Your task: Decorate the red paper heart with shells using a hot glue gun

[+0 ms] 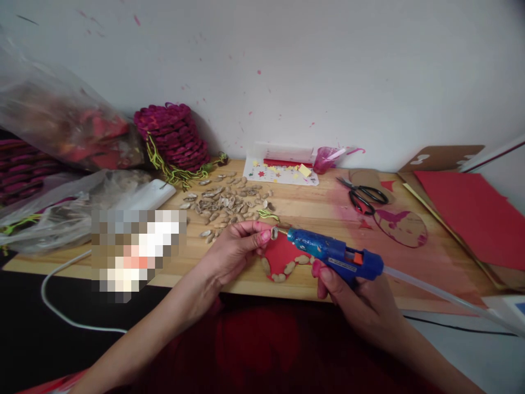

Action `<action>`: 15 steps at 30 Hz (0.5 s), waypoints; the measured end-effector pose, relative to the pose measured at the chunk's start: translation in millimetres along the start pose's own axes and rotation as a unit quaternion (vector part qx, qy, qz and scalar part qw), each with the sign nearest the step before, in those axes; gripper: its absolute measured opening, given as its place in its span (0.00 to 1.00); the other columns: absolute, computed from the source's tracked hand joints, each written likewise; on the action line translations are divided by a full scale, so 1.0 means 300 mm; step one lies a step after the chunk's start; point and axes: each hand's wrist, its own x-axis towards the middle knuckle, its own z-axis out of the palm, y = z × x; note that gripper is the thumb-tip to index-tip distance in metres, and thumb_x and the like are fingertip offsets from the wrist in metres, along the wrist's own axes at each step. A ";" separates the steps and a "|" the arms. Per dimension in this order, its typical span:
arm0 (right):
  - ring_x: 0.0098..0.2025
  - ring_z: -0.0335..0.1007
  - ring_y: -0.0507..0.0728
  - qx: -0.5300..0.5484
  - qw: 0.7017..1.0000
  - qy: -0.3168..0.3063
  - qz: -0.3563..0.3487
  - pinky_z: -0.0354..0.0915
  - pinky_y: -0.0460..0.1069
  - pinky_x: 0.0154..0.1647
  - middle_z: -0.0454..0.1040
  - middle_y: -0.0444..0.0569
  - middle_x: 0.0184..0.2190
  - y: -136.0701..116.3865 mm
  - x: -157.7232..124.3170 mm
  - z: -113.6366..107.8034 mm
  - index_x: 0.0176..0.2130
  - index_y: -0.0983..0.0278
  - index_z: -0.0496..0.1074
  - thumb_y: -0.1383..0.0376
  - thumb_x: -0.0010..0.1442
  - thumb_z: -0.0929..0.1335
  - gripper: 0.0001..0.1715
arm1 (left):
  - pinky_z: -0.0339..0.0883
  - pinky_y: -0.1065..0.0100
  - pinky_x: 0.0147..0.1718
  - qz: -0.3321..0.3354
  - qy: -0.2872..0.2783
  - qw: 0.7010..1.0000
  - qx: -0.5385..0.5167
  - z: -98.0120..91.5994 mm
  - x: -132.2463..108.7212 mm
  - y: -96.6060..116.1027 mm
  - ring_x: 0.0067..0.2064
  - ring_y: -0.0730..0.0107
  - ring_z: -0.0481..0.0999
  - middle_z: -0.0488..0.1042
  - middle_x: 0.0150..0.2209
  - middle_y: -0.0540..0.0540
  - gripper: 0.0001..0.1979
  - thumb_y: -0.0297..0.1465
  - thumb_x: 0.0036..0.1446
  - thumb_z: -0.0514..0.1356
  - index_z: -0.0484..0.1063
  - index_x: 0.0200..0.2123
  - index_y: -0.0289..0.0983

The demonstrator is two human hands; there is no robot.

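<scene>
My right hand is wrapped around the handle of a blue glue gun, with a long clear glue stick running out of its back end. Pinched between the thumb and fingers of my left hand is a peanut shell, and the gun's nozzle points right at it. Below both hands lies a red paper shape with peanut shells along part of its edge. Beyond my left hand, many loose peanut shells are scattered over the wooden table.
Black-handled scissors and a stained cardboard oval lie to the right, near red sheets. At the back stand a pink cup and a purple woven basket. Plastic bags and a white cable are on the left.
</scene>
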 end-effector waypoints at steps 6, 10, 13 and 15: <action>0.22 0.66 0.52 -0.004 1.000 0.009 -0.002 0.61 0.47 0.23 0.70 0.43 0.19 0.005 0.000 -0.005 0.25 0.61 0.69 0.59 0.67 0.63 0.20 | 0.60 0.76 0.26 -0.001 -0.006 1.000 -0.004 -0.003 0.002 -0.003 0.25 0.79 0.67 0.73 0.23 0.49 0.14 0.32 0.41 0.77 0.80 0.29 0.31; 0.21 0.67 0.52 -0.009 1.000 0.010 0.001 0.60 0.47 0.22 0.70 0.43 0.19 0.001 -0.002 -0.008 0.25 0.60 0.69 0.60 0.67 0.63 0.19 | 0.61 0.76 0.26 -0.001 -0.007 1.000 -0.008 -0.003 0.004 -0.004 0.25 0.79 0.67 0.73 0.23 0.49 0.14 0.32 0.41 0.77 0.80 0.29 0.32; 0.22 0.66 0.52 -0.004 1.000 0.007 -0.009 0.60 0.48 0.23 0.70 0.43 0.20 -0.004 0.000 -0.008 0.24 0.60 0.68 0.60 0.68 0.63 0.20 | 0.61 0.76 0.26 -0.004 -0.008 1.000 -0.006 -0.003 0.006 -0.005 0.25 0.79 0.67 0.73 0.24 0.49 0.14 0.32 0.42 0.77 0.80 0.29 0.32; 0.23 0.66 0.53 0.000 1.000 0.004 -0.006 0.60 0.48 0.23 0.70 0.43 0.20 -0.002 0.003 -0.007 0.25 0.60 0.68 0.59 0.68 0.63 0.20 | 0.62 0.76 0.26 -0.005 -0.009 1.000 -0.007 -0.004 0.006 -0.005 0.25 0.79 0.67 0.74 0.24 0.49 0.14 0.32 0.42 0.77 0.80 0.29 0.32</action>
